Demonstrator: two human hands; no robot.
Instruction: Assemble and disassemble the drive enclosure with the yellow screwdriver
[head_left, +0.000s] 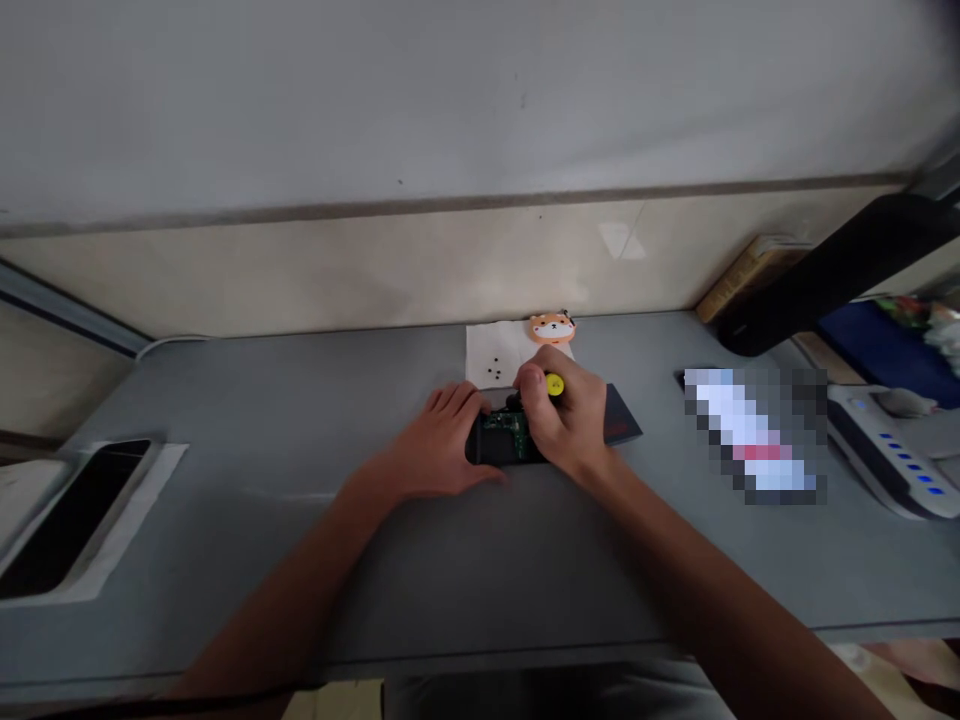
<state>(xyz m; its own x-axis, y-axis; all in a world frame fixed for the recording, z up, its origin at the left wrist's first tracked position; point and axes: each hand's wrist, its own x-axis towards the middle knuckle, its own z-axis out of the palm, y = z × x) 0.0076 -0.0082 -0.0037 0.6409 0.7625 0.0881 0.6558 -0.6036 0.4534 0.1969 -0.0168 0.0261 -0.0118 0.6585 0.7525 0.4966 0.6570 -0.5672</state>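
A black device with a bare green circuit board (506,425) lies on the desk in front of me. My left hand (442,440) grips its left end, thumb along the near edge and fingers at the far edge. In my right hand (566,415) is a screwdriver with a yellow cap (554,385), held upright over the board; its tip is hidden by the hand. Under and beside my right hand a flat dark piece (622,415) sticks out. Beyond the device, several tiny dark screws (495,367) rest on a white sheet of paper (480,345).
An orange animal-faced case (553,328) sits on the paper's far corner. To the right are a blurred-out phone (750,435), a white power strip (892,455) and a black cylinder (825,270). A dark-screened phone (79,515) lies at the left. A wall closes the back.
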